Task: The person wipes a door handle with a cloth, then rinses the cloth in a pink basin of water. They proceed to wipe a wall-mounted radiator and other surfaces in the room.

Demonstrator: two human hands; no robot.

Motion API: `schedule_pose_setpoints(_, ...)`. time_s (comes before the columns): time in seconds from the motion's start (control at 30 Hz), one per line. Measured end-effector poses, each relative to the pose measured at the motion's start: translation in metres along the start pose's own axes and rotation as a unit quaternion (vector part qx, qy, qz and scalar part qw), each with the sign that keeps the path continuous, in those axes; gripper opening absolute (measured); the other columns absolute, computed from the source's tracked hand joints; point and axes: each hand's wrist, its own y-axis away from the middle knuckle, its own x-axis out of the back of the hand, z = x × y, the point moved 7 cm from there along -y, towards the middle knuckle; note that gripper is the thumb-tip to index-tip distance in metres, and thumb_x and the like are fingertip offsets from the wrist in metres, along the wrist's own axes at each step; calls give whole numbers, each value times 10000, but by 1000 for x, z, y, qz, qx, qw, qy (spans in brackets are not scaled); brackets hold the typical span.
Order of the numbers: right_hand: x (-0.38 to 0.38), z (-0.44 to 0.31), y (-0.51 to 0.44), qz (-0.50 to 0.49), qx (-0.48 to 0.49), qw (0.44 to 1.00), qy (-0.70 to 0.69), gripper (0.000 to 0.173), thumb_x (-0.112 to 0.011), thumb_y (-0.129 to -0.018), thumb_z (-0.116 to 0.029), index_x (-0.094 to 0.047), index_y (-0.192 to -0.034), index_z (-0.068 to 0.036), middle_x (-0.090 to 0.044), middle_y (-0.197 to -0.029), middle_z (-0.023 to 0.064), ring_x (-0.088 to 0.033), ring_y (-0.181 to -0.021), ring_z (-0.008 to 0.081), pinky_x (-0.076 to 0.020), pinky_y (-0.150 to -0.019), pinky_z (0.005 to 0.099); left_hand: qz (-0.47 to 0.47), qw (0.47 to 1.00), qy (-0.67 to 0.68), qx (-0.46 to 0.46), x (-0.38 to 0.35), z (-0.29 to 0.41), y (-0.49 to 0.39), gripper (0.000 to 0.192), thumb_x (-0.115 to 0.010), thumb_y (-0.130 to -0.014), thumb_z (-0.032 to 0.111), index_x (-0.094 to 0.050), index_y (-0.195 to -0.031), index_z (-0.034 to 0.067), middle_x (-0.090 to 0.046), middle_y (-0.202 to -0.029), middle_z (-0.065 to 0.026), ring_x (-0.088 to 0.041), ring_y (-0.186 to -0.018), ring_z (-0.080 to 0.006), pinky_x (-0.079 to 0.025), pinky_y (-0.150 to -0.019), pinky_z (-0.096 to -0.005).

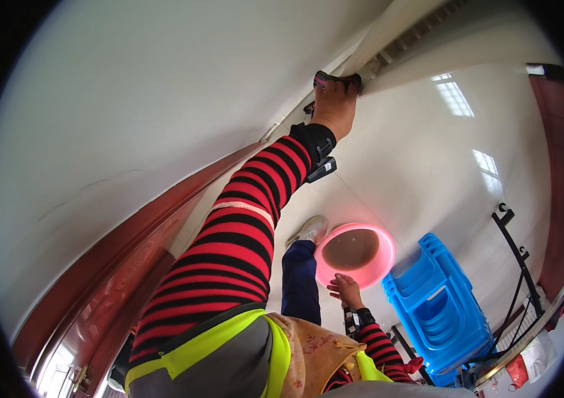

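My left hand (335, 105), at the end of the long striped sleeve, is raised against a pale wall edge near the top and grips a red-and-black striped cloth (331, 78). Below, my other hand (346, 290) hangs over the near rim of a pink plastic basin (386, 248), fingers slightly spread and nothing seen in them. Brownish, cloudy water (350, 248) fills part of the basin, which stands on the floor beside my shoe (313, 229).
A stack of blue plastic stools (453, 318) stands right of the basin. Farther right is a black metal frame (518, 248) with castors. A dark red wooden door (127, 278) is at the left, another red wooden panel (563, 149) at the far right.
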Motion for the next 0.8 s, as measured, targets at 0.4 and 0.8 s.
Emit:
schedule_pose_setpoints(0.4, -8, 14, -11, -9, -2, 1000, -4, 398, -606, -898, -272, -512, -1209, -42, -633, -1000, 119, -667, -814, 233, -543, -661, 356, -12, 999, 9, 39, -12, 5, 3, 433, -601, -724, 77, -495, -1128, -36, -541, -1028, -200, -531, -964, -357, -488, -766, -438)
schedule_pose_setpoints(0.8, -7, 11, -14, 4, -7, 1000, 12, 360, -580, -904, -244, -528, -1191, -33, -631, -963, 99, -656, -752, 198, -514, -606, 313, 34, 986, 164, 26, -18, -13, 5, 294, -587, -692, 66, -593, -985, 45, -517, -1062, -215, -503, -985, -422, -482, -816, -476)
